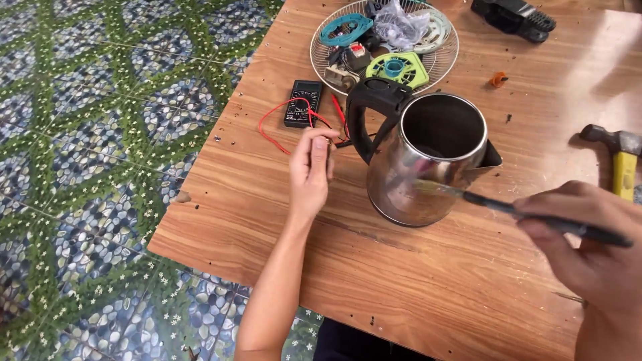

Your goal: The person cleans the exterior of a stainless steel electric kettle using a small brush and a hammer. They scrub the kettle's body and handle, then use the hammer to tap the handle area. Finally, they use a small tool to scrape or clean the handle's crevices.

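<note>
Two hands busy here, so progress is kind of mid-way I'd say. Bench [428,294] has the kettle [428,160] standing upright in the middle, lid off, handle toward my left. Behind it sits a wire basket [447,61] full of pulled parts, so the teardown looks done already. Meter [303,103] lies just left of the kettle, red leads trailing to my left hand [311,170], whose grip is pinched on something small I can't make out. Right hand [588,244] is closed around a screwdriver [535,212], tip against the kettle's wall. Hammer [622,160] sits untouched at the right edge. Testing seems to be what's left, plus reassembly.
</note>
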